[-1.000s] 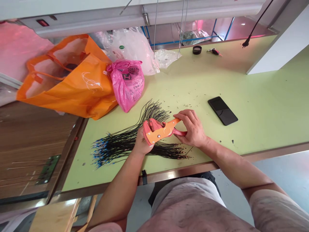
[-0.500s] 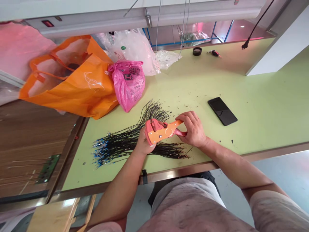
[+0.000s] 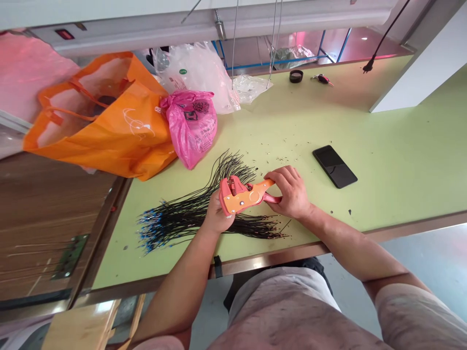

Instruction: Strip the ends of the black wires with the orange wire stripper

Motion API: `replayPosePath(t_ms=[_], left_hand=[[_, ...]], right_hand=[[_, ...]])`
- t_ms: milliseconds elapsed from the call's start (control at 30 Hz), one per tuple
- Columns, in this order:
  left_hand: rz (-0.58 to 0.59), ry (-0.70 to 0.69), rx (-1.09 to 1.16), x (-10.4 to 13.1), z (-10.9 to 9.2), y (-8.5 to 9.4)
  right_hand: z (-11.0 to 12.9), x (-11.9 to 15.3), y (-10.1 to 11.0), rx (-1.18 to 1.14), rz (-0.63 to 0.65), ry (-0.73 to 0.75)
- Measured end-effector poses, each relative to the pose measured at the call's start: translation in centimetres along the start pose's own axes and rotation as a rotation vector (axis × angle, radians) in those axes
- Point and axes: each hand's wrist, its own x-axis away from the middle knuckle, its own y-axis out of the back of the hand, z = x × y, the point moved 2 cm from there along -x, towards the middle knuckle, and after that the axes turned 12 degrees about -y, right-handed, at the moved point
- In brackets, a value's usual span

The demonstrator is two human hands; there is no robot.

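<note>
A wire stripper point(image 3: 249, 195) with an orange body and red jaws is held over the bench, its head pointing left. My right hand point(image 3: 290, 192) is closed around its orange and red handles. My left hand point(image 3: 219, 218) is curled behind and under the stripper's head. The tool hides most of its fingertips, so what they grip cannot be made out. Below both hands lies a spread bundle of thin black wires point(image 3: 186, 214), with blue and bare metallic ends at the left. More black wire ends point(image 3: 237, 167) fan out behind the stripper.
A black phone point(image 3: 334, 166) lies right of my hands. Small clippings point(image 3: 280, 158) are scattered behind the tool. At the back left stand an orange bag point(image 3: 120, 136), a knotted pink bag point(image 3: 193, 129) and clear plastic bags point(image 3: 204, 73). A black ring-shaped cap point(image 3: 296, 76) and keys point(image 3: 322, 79) sit farther back.
The gap between the stripper's red jaw parts looks wider now. Both hands keep their places on and behind the tool, and the whole view has shifted slightly.
</note>
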Motion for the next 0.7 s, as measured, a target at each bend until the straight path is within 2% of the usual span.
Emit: replayPosePath(t_ms=[167, 267, 533, 700], left_hand=[[-0.083, -0.036, -0.057, -0.25, -0.07, -0.07], [-0.11, -0.025, -0.061, -0.14, -0.06, -0.08], [-0.088, -0.071, -0.068, -0.16, 0.01, 0.28], [-0.109, -0.056, -0.09, -0.15, -0.07, 0.47]], right_hand=[[0.19, -0.25, 0.13, -0.041, 0.03, -0.03], [0.33, -0.28, 0.26, -0.056, 0.007, -0.006], [0.1, -0.15, 0.04, -0.043, 0.071, -0.064], [0.22, -0.16, 0.27, -0.062, 0.06, -0.029]])
